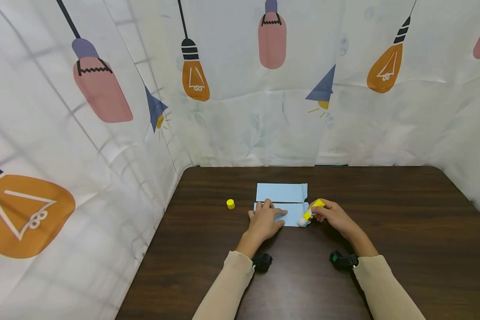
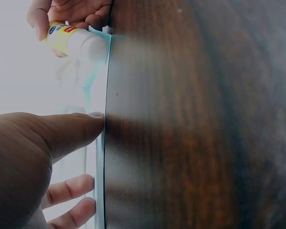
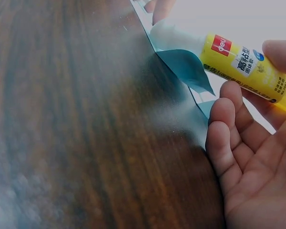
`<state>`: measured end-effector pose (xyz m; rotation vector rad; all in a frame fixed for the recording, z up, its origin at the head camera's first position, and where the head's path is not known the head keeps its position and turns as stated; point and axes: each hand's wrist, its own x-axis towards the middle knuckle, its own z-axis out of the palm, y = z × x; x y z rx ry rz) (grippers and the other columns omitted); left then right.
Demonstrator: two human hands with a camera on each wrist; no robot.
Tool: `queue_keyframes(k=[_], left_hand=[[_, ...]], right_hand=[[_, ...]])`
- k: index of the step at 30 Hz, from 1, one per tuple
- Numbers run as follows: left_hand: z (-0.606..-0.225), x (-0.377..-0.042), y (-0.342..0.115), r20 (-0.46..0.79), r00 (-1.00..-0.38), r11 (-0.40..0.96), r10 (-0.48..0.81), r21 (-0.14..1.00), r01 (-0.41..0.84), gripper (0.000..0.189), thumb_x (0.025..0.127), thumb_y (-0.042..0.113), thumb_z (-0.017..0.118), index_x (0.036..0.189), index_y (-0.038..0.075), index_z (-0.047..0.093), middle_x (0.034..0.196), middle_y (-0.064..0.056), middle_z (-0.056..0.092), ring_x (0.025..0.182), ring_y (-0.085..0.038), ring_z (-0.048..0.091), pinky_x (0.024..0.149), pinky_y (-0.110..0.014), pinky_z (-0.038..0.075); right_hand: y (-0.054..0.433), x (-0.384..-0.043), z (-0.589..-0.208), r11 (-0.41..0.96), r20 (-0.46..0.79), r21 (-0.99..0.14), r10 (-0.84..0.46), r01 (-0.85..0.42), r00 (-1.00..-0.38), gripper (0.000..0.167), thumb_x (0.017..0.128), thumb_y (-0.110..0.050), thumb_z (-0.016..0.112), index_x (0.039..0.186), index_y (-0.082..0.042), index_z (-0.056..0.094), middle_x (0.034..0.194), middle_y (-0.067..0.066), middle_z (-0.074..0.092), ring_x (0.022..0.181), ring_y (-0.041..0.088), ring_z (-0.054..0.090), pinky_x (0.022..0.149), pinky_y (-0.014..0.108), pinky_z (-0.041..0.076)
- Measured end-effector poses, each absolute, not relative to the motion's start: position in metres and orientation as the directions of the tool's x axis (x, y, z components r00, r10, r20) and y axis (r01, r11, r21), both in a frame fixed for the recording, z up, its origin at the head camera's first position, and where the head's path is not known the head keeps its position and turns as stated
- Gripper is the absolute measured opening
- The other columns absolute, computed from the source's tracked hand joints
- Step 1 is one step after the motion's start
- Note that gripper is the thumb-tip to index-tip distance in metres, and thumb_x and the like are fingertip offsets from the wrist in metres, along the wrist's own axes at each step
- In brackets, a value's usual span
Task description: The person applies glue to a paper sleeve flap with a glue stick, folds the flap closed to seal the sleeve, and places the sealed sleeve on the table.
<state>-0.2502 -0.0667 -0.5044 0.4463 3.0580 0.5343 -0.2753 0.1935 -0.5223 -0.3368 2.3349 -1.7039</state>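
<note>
A light blue folded paper (image 1: 282, 192) lies on the table, split by a crease into a far and a near panel. My left hand (image 1: 265, 221) rests on the near panel's left part, fingers spread and thumb at the near edge. In my right hand (image 1: 336, 217) I hold an uncapped yellow glue stick (image 1: 314, 211), tilted with its white end down at the panel's right edge. In the right wrist view, a small blue paper flap (image 3: 187, 69) curls up beside the white end of the glue stick (image 3: 243, 62).
A yellow cap (image 1: 230, 204) stands on the dark wood table (image 1: 208, 249), left of the paper. Behind the table and at its left hangs a white cloth (image 1: 240, 124) printed with lamps and bulbs. Each wrist wears a black band.
</note>
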Motion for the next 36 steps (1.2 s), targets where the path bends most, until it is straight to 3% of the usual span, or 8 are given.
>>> queue_keyframes(k=[19,36], left_hand=[[-0.502,-0.2476,-0.0684,0.052,-0.956,0.892,0.288,0.349,0.288,0.033,0.097,0.037,0.071,0.13,0.038,0.071,0.117,-0.001,0.052,0.103,-0.023,0.041,0.08,-0.048,0.033],[-0.5039,-0.249,-0.0681,0.059,-0.954,0.894,0.295,0.335,0.297,0.032,0.097,0.038,0.071,0.129,0.038,0.071,0.115,-0.002,0.052,0.101,-0.022,0.04,0.079,-0.047,0.033]], right_hand=[[0.1923,-0.2739,-0.5206,0.314,-0.044,-0.947,-0.326,-0.064,-0.945,0.032,0.104,-0.023,0.058,0.117,0.006,0.063,0.091,0.008,0.061,0.078,0.018,0.056,0.072,0.027,0.051],[0.1923,-0.2723,-0.519,0.292,-0.054,-0.955,-0.315,-0.043,-0.948,0.043,0.106,-0.031,0.057,0.132,0.002,0.057,0.102,0.015,0.063,0.083,0.018,0.057,0.073,0.026,0.052]])
